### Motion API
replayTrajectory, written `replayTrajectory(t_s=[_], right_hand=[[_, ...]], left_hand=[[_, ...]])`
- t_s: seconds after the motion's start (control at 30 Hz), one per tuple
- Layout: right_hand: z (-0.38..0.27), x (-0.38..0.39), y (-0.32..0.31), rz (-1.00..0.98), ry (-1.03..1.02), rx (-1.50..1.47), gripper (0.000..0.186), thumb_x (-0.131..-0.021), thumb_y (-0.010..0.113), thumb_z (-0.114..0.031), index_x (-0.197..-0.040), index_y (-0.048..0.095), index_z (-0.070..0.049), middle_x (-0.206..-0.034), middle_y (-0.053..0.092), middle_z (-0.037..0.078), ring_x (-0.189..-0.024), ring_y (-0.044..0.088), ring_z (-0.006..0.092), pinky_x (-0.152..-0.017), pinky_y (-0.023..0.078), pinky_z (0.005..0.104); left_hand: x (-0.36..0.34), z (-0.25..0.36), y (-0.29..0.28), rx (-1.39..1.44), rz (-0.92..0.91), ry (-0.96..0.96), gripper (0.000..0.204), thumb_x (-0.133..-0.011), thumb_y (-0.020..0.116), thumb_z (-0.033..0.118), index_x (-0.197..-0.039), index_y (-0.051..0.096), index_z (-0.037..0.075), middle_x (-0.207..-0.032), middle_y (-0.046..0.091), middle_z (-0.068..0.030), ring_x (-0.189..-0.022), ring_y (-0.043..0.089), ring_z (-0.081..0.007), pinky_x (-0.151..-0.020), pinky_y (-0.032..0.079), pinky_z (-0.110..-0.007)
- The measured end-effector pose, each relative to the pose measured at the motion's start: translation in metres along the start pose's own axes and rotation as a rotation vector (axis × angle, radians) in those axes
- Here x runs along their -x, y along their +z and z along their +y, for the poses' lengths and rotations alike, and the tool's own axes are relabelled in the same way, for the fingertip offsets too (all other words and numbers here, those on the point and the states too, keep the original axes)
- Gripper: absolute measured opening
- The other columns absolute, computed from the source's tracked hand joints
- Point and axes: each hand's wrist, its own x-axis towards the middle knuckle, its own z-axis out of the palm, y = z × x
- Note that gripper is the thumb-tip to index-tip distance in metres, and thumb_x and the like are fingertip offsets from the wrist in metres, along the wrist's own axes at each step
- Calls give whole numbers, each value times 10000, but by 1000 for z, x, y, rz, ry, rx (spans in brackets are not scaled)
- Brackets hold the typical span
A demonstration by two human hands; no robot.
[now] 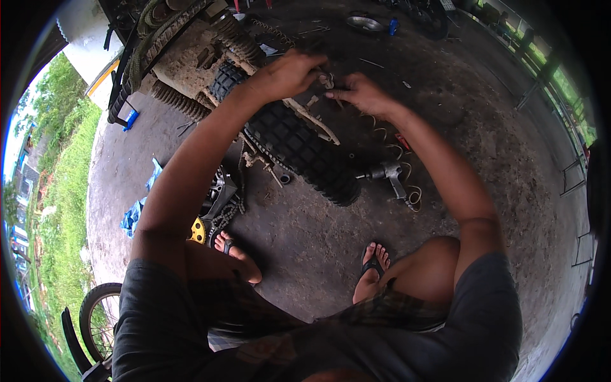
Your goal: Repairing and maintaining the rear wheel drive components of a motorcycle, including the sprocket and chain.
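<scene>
Both my arms reach forward over the rear of a muddy motorcycle. My left hand is closed, its fingertips on a small metal part, whose exact kind I cannot make out. My right hand pinches close beside that part, thumb and fingers pressed together; what lies between them is too small to tell. Below the hands is the black knobby tyre, with a dirty metal swingarm running along it. An air impact wrench lies on the floor right of the tyre, apart from both hands.
A yellow coiled air hose trails by the wrench. Rusty springs stand left of the wheel. Engine parts and a chain lie near my left foot. Farther off are a metal pan and a blue can.
</scene>
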Motion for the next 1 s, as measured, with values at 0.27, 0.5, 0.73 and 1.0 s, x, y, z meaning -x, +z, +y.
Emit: replayTrajectory(t_s=[0.27, 0.5, 0.73, 1.0], right_hand=[[-13, -3, 14, 496, -303, 1033, 227, -899, 716, -181, -1043, 694, -7, -854, 711, 192, -879, 693, 412, -740, 522, 495], [-19, -16, -11, 138, -204, 530, 260, -874, 757, -182, -998, 675, 32, -805, 692, 195, -787, 697, 358, -697, 516, 459], [-9, -9, -7, 261, -139, 501, 382, -825, 819, -218, -1086, 692, 30, -844, 713, 144, -765, 678, 220, -733, 525, 388], [-8, -12, -1, 443, -109, 742, 399, -842, 805, -150, -1157, 672, 55, -976, 754, 146, -929, 712, 214, -797, 538, 380]], left_hand=[[-7, -1, -6, -55, 48, -268, 252, -946, 670, 214, -1083, 675, 3, -919, 695, -237, -932, 668, -436, -809, 533, -496], [-4, -1, -5, -34, 77, -159, 242, -926, 682, 199, -1070, 659, 5, -924, 701, -230, -934, 672, -443, -820, 538, -502], [-4, -2, -2, -20, 45, -190, 251, -924, 682, 190, -1108, 657, 22, -1006, 705, -228, -1034, 641, -458, -881, 517, -523], [-6, -2, -7, -13, 44, -302, 244, -909, 687, 171, -1092, 660, 11, -1018, 715, -212, -984, 669, -424, -877, 541, -485]])
